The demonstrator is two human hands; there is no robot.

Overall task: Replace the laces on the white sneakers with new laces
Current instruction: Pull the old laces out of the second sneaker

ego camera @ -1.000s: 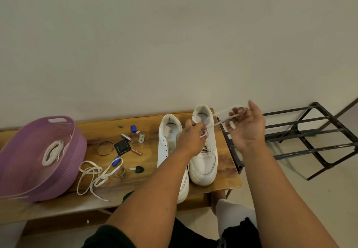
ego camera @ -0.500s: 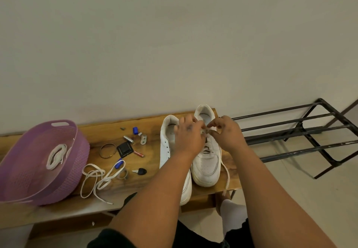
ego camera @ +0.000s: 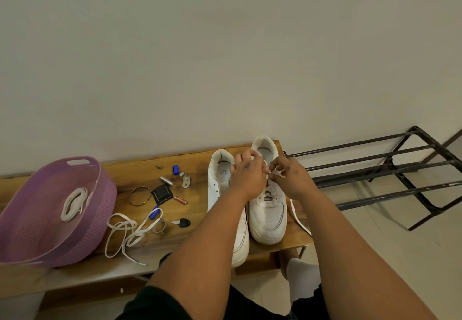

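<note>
At the right end of the wooden bench (ego camera: 140, 177), both the left hand (ego camera: 246, 176) and right hand (ego camera: 290, 178) pinch the white lace (ego camera: 298, 216) over the right sneaker (ego camera: 267, 209), beside the left sneaker (ego camera: 220, 182).

Wood-grain bench (ego camera: 140, 177), perforated plastic basket (ego camera: 82, 239)

We've got two white sneakers (ego camera: 267, 209) on a brown wood-grain bench (ego camera: 200, 167), white laces (ego camera: 125, 232) loose at 9 o'clock of them, then a purple woven-pattern basket (ego camera: 95, 222), and a black metal rack (ego camera: 390, 169) at 3 o'clock.
</note>
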